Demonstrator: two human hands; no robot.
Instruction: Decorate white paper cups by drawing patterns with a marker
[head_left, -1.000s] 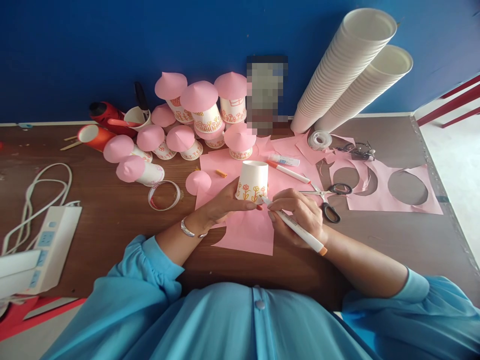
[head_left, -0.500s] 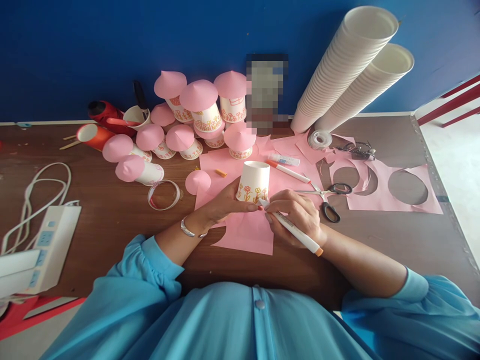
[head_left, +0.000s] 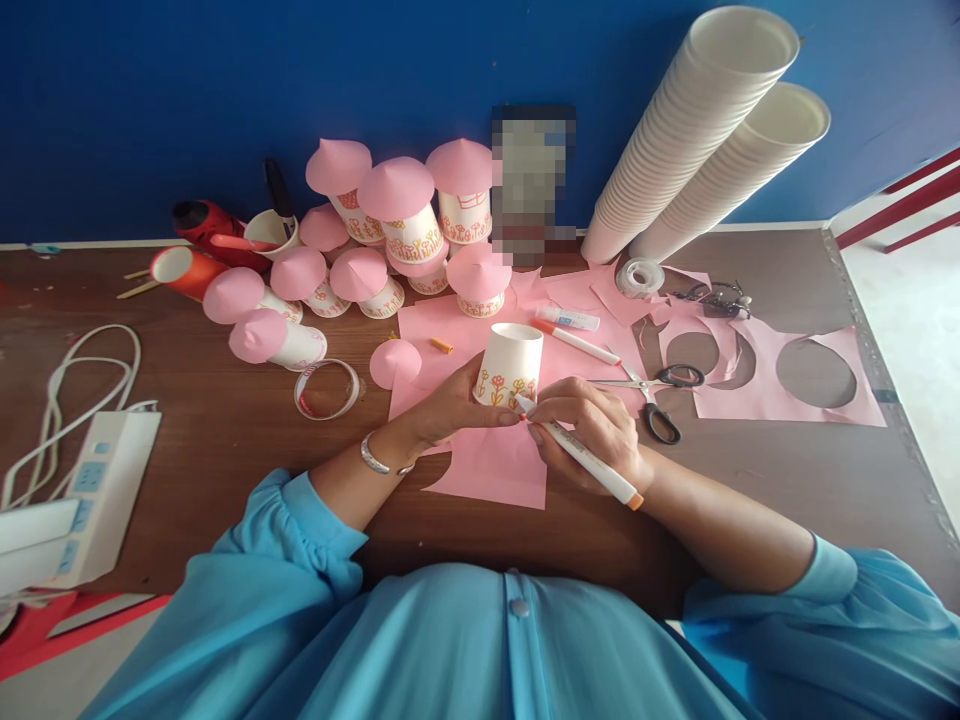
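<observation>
My left hand (head_left: 457, 405) grips a white paper cup (head_left: 512, 355) by its lower side, thumb along the base edge. Orange and yellow flowers are drawn round the lower part of the cup. My right hand (head_left: 589, 430) is closed on a white marker (head_left: 596, 465) with an orange end, its tip at the cup's flower band. Under both hands lie sheets of pink paper (head_left: 499, 470). A small orange marker cap (head_left: 442, 346) rests left of the cup. Beyond the cup lie a second marker (head_left: 581, 344) and a glue stick (head_left: 568, 318).
Several decorated cups with pink cone roofs (head_left: 396, 190) stand at the back left. Two tall stacks of paper cups (head_left: 675, 130) lean at the wall. Open scissors (head_left: 660, 400) lie right of my hands, a tape roll (head_left: 327, 390) left. A power strip (head_left: 109, 490) lies far left.
The cup has turned slightly in my left hand, and its top has shifted a little to the right. The marker tip remains at the flower band.
</observation>
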